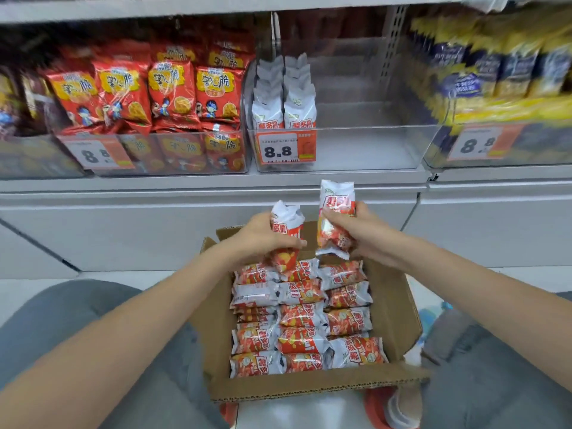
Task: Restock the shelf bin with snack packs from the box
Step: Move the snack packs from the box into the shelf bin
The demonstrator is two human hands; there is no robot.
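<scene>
An open cardboard box [393,308] on my lap holds several white-and-red snack packs [301,315] lying in rows. My left hand [261,235] grips one pack [286,219] upright above the box's far end. My right hand [360,229] grips a second pack [335,212] beside it, lifted a little higher. The clear shelf bin [365,147] stands straight ahead on the shelf. Two rows of the same packs [283,97] stand at its left side, and its right part holds nothing.
A clear bin of red snack bags [148,97] sits left of the target bin, and one of yellow-and-blue packs [495,72] sits to the right. Price tags [284,148] reading 8.8 hang on the bin fronts. A shelf above overhangs the bins.
</scene>
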